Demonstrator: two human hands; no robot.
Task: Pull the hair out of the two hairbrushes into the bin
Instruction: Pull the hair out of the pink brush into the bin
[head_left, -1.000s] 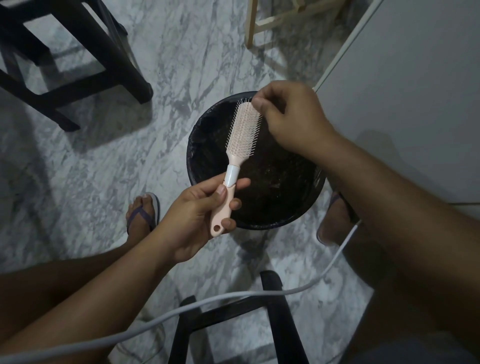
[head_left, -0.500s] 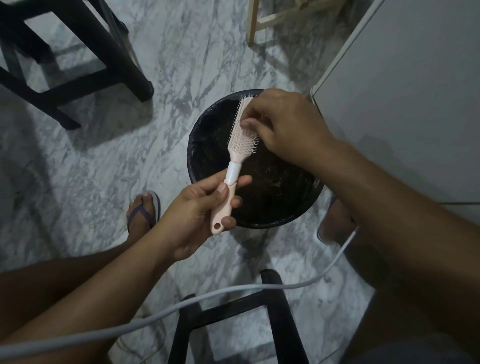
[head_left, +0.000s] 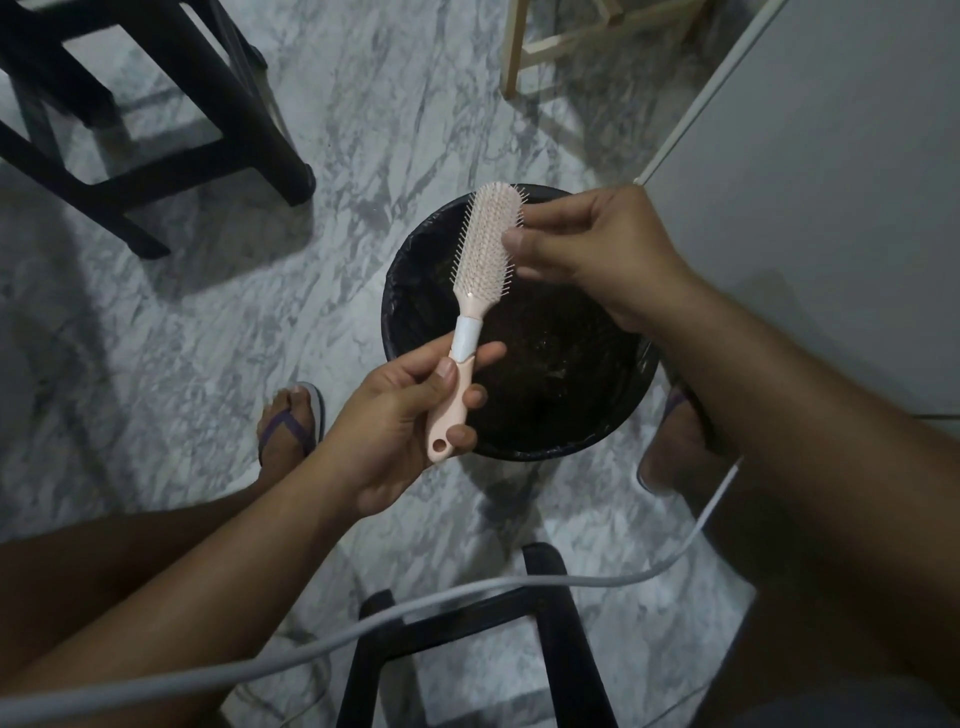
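A pink hairbrush (head_left: 485, 249) with pale bristles and a white band on its neck is held upright over the black bin (head_left: 390, 322), which is lined with a dark bag. My left hand (head_left: 400, 415) grips the brush's handle from the left. My right hand (head_left: 587, 249) hovers at the right edge of the brush head with its fingers curled. Thumb and forefinger tips are close together by the bristles. No hair is discernible between them. Only one brush is in view.
A black stool (head_left: 208, 130) stands at the upper left and pale wooden legs (head_left: 514, 52) at the top. Another black frame (head_left: 550, 623) and a grey cable (head_left: 467, 587) cross below my arms. A white panel (head_left: 831, 182) fills the right. My sandalled foot (head_left: 291, 421) rests left of the bin.
My right hand went from the brush tip down over the bristles, then drew off to the right edge of the head. The brush tilted slightly more upright.
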